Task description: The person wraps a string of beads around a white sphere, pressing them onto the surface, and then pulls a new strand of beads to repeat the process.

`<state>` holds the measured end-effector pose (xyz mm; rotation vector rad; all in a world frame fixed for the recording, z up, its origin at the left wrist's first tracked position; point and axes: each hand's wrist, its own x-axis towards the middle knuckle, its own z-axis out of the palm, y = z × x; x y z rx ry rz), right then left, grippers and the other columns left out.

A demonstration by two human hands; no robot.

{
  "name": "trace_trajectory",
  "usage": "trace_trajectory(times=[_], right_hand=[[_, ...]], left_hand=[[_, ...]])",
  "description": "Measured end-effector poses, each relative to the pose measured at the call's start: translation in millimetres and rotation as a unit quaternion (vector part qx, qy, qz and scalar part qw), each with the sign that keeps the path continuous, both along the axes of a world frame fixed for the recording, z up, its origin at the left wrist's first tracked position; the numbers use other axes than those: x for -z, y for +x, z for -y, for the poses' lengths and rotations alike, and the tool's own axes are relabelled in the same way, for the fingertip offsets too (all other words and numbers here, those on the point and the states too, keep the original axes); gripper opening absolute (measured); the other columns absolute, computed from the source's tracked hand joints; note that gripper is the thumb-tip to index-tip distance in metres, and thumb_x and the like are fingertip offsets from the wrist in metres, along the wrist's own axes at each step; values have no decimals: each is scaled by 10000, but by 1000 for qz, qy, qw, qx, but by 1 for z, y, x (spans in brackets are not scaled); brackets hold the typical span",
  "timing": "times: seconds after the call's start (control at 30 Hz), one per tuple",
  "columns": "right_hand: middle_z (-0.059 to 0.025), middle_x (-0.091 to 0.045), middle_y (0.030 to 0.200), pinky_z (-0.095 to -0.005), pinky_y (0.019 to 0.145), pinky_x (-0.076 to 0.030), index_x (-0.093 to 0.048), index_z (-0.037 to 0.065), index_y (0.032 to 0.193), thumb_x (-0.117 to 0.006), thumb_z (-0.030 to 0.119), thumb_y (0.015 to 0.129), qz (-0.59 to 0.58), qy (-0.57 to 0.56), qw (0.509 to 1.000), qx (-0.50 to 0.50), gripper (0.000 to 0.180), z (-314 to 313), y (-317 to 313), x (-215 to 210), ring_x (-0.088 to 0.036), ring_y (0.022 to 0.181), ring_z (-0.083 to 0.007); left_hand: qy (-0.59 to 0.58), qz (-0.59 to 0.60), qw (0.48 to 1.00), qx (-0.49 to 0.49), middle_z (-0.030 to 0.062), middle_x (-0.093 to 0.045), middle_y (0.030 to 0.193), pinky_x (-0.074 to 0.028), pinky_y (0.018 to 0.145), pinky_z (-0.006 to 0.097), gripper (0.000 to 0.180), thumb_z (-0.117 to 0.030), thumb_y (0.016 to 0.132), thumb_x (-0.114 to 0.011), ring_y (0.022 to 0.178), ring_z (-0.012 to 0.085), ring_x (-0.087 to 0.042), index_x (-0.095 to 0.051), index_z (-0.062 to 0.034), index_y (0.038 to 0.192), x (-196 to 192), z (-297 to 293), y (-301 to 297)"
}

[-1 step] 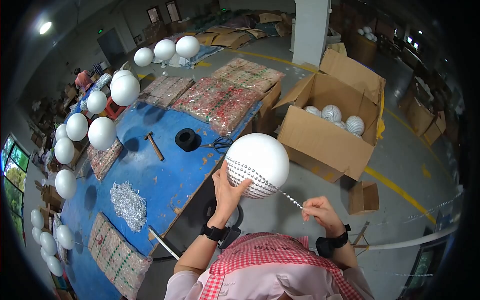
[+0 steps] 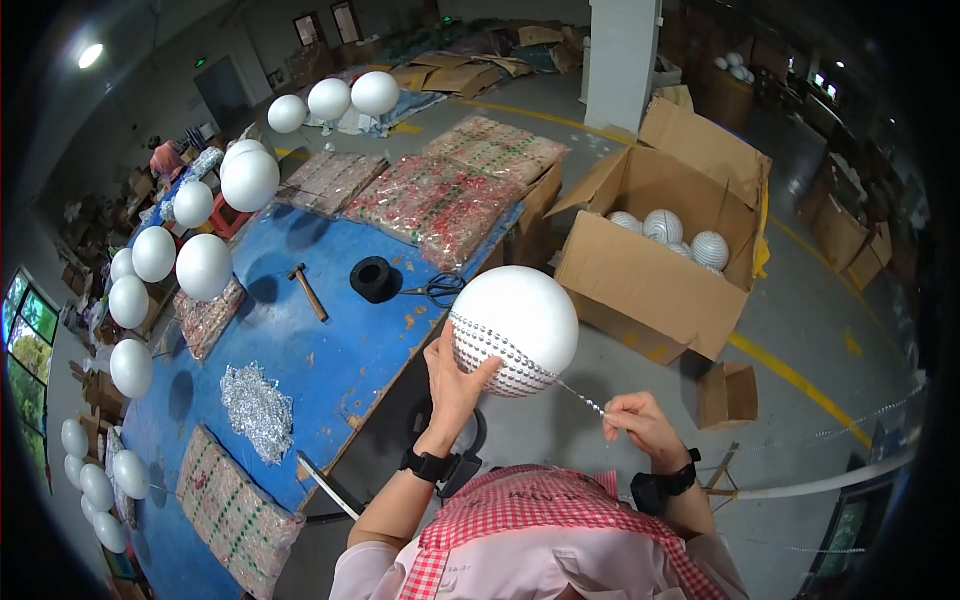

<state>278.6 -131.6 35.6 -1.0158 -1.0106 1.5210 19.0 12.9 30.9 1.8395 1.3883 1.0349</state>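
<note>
A large white ball (image 2: 525,310) is in front of me, its lower part wrapped in rows of small silver beads. My left hand (image 2: 458,385) grips it from the lower left, thumb pressed on the beaded rows and fingers along the side. From the ball's lower right a silver bead strand (image 2: 582,396) runs straight to my right hand (image 2: 636,420). Thumb and fingertips there pinch the strand, apart from the ball. On the blue table (image 2: 340,345) to the left lies a tangled pile of silver strands (image 2: 257,412).
Scissors (image 2: 440,290), a black roll (image 2: 373,279) and a hammer (image 2: 308,291) lie on the table, with plastic-wrapped packs (image 2: 440,205) around them. Several plain white balls (image 2: 204,267) stand along its far left side. An open carton (image 2: 650,285) at right holds beaded balls (image 2: 663,226); a small box (image 2: 728,396) stands nearby.
Both hands and the ball stay in place. The stretch of bead strand between ball and right hand looks thinner and less distinct than before.
</note>
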Motion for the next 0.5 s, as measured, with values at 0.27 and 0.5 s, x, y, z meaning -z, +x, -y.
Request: trace_trajectory(times=[0.27, 0.5], right_hand=[[-36, -615, 647, -202, 539, -426, -624, 30, 741, -588, 185, 896, 42, -67, 995, 54, 222, -14, 3, 19, -557, 568, -81], [-33, -611, 641, -194, 534, -425, -627, 33, 758, -558, 194, 917, 38, -74, 995, 53, 237, -15, 3, 26, -551, 559, -77]], left_hand=[[-17, 109, 994, -7, 240, -372, 1280, -361, 998, 410, 926, -353, 722, -761, 1194, 349, -416, -248, -10, 1411, 11, -1, 1], [-52, 208, 976, 33, 254, -459, 1273, -381, 981, 406, 623, -240, 855, -624, 1159, 339, -488, -313, 1, 1338, 13, 0, 1]])
